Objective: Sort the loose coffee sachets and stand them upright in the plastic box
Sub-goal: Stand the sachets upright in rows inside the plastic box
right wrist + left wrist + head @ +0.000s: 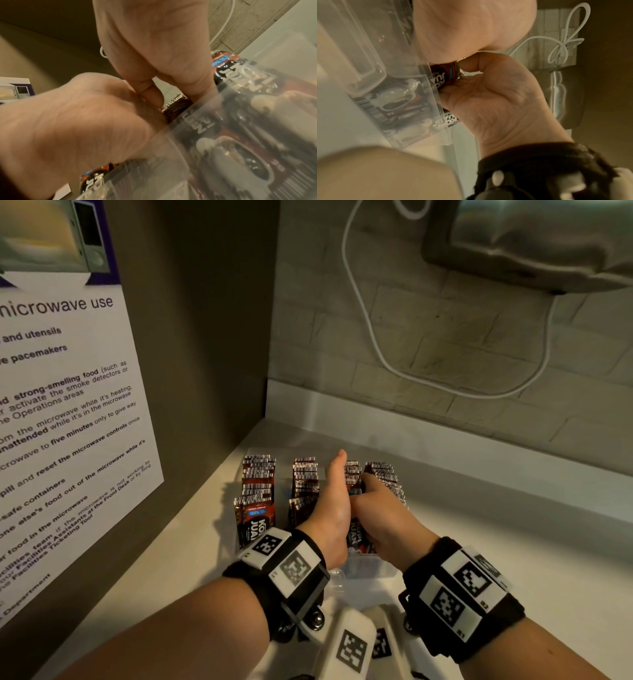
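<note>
L hand (489,102) on sachet (444,75)

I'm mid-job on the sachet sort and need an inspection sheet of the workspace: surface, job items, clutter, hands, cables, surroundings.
Surface: white counter, in a corner.
Job's things: clear plastic box holds rows of coffee sachets standing upright.
Clutter: nothing seen.
Hands: left hand reaches into the box, thumb raised, fingers hidden; right hand grips a bundle of sachets.
Cables: white cable loops down the brick wall.
Surroundings: microwave-use notice on the left panel; metal fixture above right.
</note>
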